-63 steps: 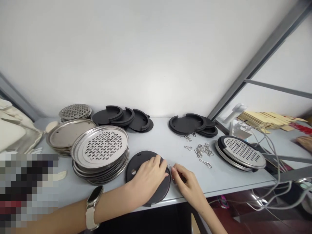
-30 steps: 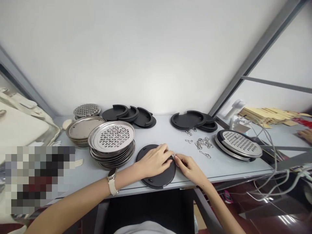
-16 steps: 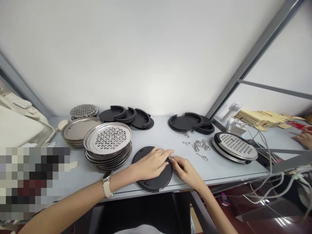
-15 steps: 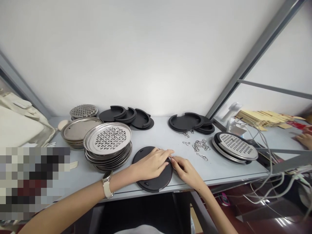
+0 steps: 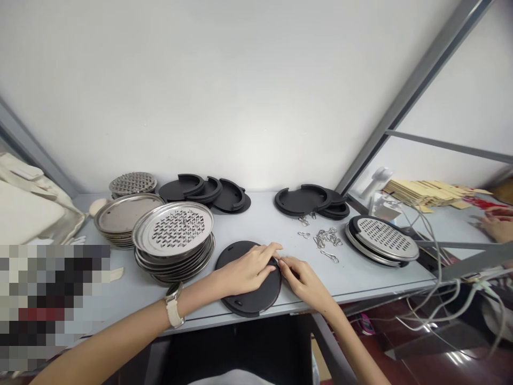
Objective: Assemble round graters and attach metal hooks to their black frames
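Note:
A black round base (image 5: 262,300) lies flat at the table's front edge. My left hand (image 5: 250,267), with a watch on its wrist, rests across it and presses it down, its fingers bent over the right rim. At that rim my right hand (image 5: 300,280) is closed in a pinch, the fingertips of both hands nearly meeting. Whatever the right fingers pinch is too small and covered to make out. Behind and right of the hands lie several loose wire clips (image 5: 327,237). Left of the base stands a stack of metal discs, a grater plate (image 5: 179,230) on top.
More metal discs (image 5: 130,213) and another grater plate (image 5: 133,183) stand at the back left. Black rimmed bases (image 5: 230,195) lean along the wall. At right sit a grater on a black base (image 5: 385,238), cables (image 5: 440,267) and wooden pieces (image 5: 425,192). Another person's hand (image 5: 499,227) shows far right.
The view has shifted slightly. Both hands stay at the base's right rim, with only a small movement of the fingers.

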The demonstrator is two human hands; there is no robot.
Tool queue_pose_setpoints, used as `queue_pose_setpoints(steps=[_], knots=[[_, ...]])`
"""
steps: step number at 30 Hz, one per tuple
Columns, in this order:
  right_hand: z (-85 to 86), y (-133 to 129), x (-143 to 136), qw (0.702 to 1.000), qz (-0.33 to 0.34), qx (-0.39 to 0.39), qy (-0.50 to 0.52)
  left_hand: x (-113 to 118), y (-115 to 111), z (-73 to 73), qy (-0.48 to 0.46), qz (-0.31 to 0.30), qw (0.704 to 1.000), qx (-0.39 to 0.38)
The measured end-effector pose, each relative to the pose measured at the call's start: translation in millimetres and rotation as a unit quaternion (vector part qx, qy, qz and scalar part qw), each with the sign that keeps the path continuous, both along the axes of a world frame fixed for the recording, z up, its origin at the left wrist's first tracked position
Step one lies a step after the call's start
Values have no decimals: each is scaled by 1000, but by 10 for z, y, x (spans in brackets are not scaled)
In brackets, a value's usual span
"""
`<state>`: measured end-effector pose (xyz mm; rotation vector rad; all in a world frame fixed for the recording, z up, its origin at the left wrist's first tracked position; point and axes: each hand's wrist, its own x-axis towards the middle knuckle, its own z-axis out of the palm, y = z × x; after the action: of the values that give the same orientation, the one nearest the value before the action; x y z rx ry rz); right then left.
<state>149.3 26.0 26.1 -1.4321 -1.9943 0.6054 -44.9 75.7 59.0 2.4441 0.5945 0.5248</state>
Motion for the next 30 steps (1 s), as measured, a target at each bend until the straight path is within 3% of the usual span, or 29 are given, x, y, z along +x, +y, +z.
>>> queue_pose_setpoints(steps=[11,30], knots=[[-16,-69,-104,997,-54,50,-33,23,30,-3,-13,-9,999,-35],[-36,-81,-142,995,-69,63,-40,42,28,12,-31,-16,999,-41]])
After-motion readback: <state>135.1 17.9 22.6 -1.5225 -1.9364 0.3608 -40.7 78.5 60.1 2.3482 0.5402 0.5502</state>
